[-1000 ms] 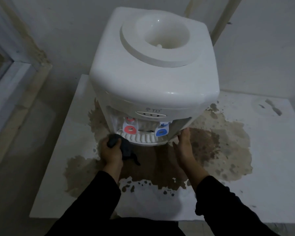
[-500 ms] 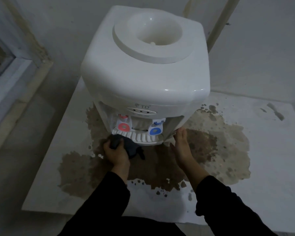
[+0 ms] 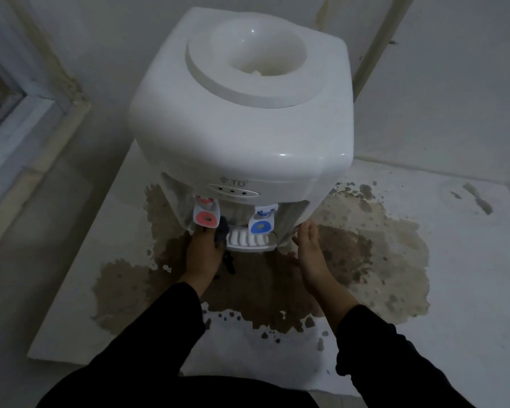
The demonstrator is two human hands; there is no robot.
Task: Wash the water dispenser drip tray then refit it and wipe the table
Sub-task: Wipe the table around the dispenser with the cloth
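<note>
A white tabletop water dispenser (image 3: 242, 136) stands on a white table (image 3: 454, 290). Its slotted white drip tray (image 3: 249, 241) sits in the recess below the red tap (image 3: 205, 217) and the blue tap (image 3: 261, 226). My left hand (image 3: 202, 254) is shut on a dark cloth (image 3: 223, 231) and presses it against the tray's left end, under the red tap. My right hand (image 3: 308, 251) lies flat and open against the dispenser's lower right corner, holding nothing.
A large brown stain (image 3: 365, 260) spreads over the table around the dispenser's base. A window frame (image 3: 21, 119) is at the left, a wall and a pipe (image 3: 377, 45) behind. My black sleeves (image 3: 165, 334) fill the bottom of the view.
My left hand has moved the dark cloth up from the table in front of the tray to the tray's left end. The right hand stays at the dispenser's corner.
</note>
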